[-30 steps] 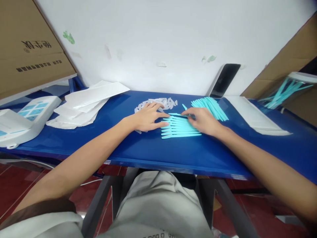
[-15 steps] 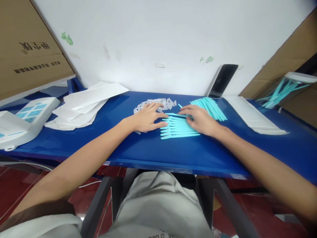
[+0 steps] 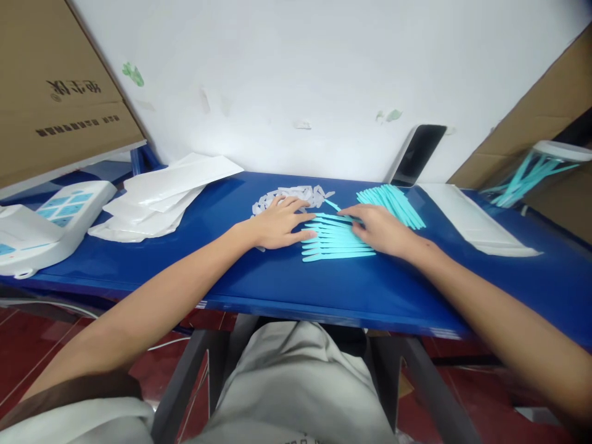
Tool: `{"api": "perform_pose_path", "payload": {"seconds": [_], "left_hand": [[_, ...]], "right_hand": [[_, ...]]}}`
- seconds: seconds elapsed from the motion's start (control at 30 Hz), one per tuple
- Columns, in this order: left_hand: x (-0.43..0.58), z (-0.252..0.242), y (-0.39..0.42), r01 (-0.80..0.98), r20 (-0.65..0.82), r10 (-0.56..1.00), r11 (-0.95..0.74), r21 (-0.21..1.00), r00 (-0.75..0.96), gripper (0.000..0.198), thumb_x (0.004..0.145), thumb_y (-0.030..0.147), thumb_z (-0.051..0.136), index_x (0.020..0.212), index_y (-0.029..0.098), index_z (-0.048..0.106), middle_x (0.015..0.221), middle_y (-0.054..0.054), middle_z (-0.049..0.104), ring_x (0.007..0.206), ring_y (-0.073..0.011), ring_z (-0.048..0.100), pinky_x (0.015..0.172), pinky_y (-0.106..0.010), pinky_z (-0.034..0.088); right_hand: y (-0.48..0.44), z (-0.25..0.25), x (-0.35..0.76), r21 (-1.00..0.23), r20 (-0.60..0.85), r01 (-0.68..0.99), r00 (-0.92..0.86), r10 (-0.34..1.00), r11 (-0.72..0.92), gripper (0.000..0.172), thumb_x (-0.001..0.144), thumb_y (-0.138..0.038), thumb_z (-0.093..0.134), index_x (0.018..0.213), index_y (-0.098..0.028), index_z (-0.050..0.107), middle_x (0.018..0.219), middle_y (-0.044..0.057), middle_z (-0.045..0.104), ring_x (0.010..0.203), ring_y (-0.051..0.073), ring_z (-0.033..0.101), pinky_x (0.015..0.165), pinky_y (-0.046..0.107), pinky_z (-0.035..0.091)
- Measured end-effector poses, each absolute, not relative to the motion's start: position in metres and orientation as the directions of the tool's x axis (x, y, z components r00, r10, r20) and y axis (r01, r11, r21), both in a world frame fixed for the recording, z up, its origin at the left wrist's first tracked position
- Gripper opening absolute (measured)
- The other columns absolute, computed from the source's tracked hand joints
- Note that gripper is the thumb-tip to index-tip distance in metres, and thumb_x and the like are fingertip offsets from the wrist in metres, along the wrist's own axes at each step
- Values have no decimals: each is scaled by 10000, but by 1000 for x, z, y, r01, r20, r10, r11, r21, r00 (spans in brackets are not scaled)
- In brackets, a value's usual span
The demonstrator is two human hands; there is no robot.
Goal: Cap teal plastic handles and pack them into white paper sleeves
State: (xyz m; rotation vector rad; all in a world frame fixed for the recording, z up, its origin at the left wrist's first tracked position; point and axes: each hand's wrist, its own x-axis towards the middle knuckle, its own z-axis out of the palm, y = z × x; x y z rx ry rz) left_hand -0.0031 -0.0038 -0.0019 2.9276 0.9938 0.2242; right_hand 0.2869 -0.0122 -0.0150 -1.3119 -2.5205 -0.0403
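As your L hand [image 3: 279, 223] splays at one end of the sticks [image 3: 338, 242] and your R hand [image 3: 382, 228], apart, curls at the other (can't tell if pinching), a nudge could prob. skew them; L sleeve-ward shift might drag bits [image 3: 303, 193] around it.

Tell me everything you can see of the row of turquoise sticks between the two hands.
The row of turquoise sticks lies on the blue table: slim, plastic-looking pieces side by side, running roughly left to right, narrow gaps showing between some left ends. The left hand has its thumb and index finger at those ends; the right hand covers some right ends. Their exact number is unclear.
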Motion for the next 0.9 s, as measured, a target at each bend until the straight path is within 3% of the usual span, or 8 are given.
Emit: {"api": "perform_pose_path", "payload": {"seconds": [0.27,0.47,0.7,0.9], "left_hand": [[-2,0,-6,618,95,629,-777,120,772,710,1052,675,288,1540,209,510,1603,-162,425,1481,-359,331,1232,-588,172],[-4,-4,-2,631,104,646,-762,145,756,757,1040,714,252,1611,237,394,1639,-160,382,1502,-370,305,1231,-603,174],[2,-8,12,681,62,692,-720,132,719,793,1025,756,183,1619,270,384,1712,-134,279,1578,-391,204,1244,-655,97],[-4,-11,17,729,57,735,-677,102,675,815,1021,761,171,1616,252,399,1721,-124,262,1591,-373,186,1265,-621,97]], "right_hand": [[-12,-15,288,-96,257,802,-552,793,590,536,866,-57,449,1328,-129,710,1316,120,730,1217,309,676,1059,428,527],[-16,-14,283,-114,268,788,-562,783,605,449,971,-190,430,1305,-98,715,1309,159,722,1200,327,671,1061,468,521],[-18,-14,279,-141,241,771,-581,777,621,493,1021,-296,396,1341,-77,700,1394,177,680,1305,337,627,1131,495,477],[-20,-11,276,-172,221,759,-591,776,627,489,1003,-325,427,1279,-75,745,1445,181,644,1356,358,598,1143,504,473]]}}
